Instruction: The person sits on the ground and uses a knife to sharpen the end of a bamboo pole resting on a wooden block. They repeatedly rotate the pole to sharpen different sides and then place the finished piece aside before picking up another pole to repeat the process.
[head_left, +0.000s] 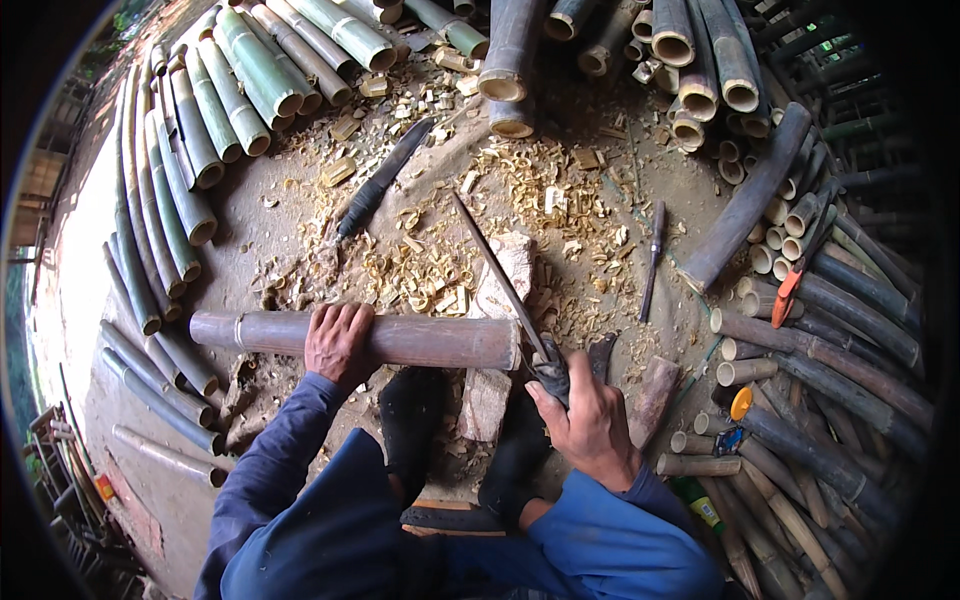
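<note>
A brown bamboo tube lies crosswise in front of me, over a pale block between my feet. My left hand is wrapped over the tube, left of its middle. My right hand grips a long knife by its dark, wrapped handle. Its narrow blade slants up and left, crossing in view near the tube's right end; whether it touches the tube I cannot tell.
Pale shavings litter the ground, where a second knife and a thin dark rod-shaped tool lie. Bamboo poles fan out at left; more poles crowd the right, with an orange-handled tool and a yellow round object among them.
</note>
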